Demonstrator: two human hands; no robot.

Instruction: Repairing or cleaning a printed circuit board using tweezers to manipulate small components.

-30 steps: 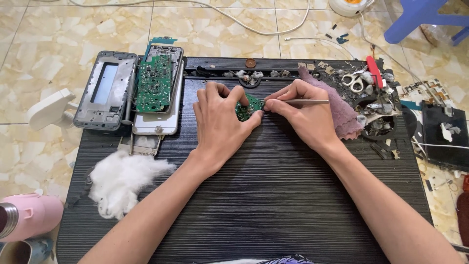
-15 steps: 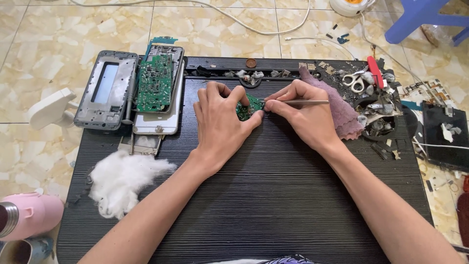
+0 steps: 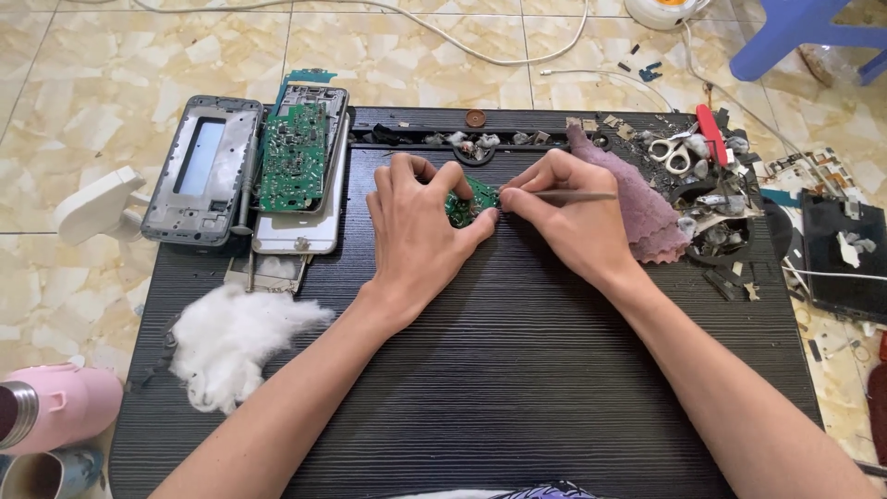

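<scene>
From the head camera, the left hand (image 3: pixel 418 231) lies palm down on the black ribbed work mat (image 3: pixel 517 388), its fingers curled narrow around a small green circuit board (image 3: pixel 469 200) that sits near the far edge of the mat, between the two hands. The right hand (image 3: pixel 565 222) is closed in a pen-like pinch on a thin metal tool (image 3: pixel 573 196), whose shaft lies nearly level and whose tip meets the board at its right edge; the exact point of contact is hidden by the fingertips. The board looks thin, rigid and very light, likely brittle at its soldered parts, so it is probably best held by its bare edges, as the left fingertips do, rather than pressed on its face. The mat's fine grooves should keep it from sliding. Left of the hands, a larger green circuit board (image 3: pixel 293 157) rests on a pale, smooth phone back (image 3: pixel 300 222), beside a grey metal phone frame (image 3: pixel 203 169) with a rectangular opening. A loose tuft of white cotton (image 3: pixel 231 337) lies soft and fibrous at the near left. A crumpled mauve cloth (image 3: pixel 637 208) sits just right of the right hand, with white-handled scissors (image 3: pixel 673 155) and small metal scraps beyond. A pink flask (image 3: pixel 55 407) lies on the tiled floor.
</scene>
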